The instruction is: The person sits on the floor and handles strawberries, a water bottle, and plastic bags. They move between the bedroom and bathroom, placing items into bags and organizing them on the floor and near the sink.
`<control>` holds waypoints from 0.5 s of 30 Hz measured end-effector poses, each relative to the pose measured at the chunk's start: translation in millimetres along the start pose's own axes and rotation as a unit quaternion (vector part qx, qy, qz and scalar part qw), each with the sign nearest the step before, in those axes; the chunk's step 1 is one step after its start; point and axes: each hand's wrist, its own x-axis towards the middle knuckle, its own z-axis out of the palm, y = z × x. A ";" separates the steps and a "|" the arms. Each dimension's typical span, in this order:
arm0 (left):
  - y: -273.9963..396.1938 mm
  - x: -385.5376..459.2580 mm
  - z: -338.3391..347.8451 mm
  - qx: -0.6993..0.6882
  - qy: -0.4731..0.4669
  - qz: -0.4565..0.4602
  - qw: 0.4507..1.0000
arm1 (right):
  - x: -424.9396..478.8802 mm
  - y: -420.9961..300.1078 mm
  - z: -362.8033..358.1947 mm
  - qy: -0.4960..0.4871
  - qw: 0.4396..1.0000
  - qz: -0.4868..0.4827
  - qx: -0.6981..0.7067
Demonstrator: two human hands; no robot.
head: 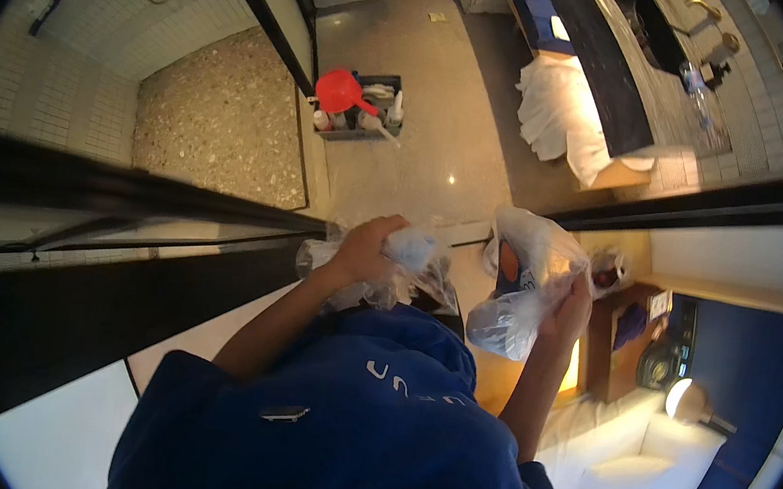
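My left hand (369,249) is closed around crumpled clear plastic (349,291), with a pale blue and white bundle (411,248) by its fingers; whether that bundle lies inside the plastic, I cannot tell. On the other side, my right hand (572,307) grips the side of a translucent plastic bag (545,245). Something dark with an orange patch and white writing shows through this bag. The bag hangs apart from the plastic in my left hand, and both are in front of my blue shirt at waist height.
A grey caddy (357,139) with a red scoop (339,91) and bottles stands on the bathroom floor. Left is a glass-walled shower (230,122). White towels (561,119) hang under the counter (685,119) at upper right. A bed (615,484) with white pillows lies at lower right.
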 end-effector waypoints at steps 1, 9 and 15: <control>2.4 15.7 -1.5 -0.009 0.030 0.013 0.999 | 16.4 -8.5 2.7 -0.004 1.000 0.016 0.001; 38.7 175.4 -26.5 -0.130 0.128 -0.042 0.982 | 193.9 -94.5 100.0 0.025 0.996 -0.015 -0.083; 17.4 350.6 -35.4 -0.108 0.076 -0.038 0.991 | 285.2 -138.3 157.0 0.058 0.990 -0.056 -0.115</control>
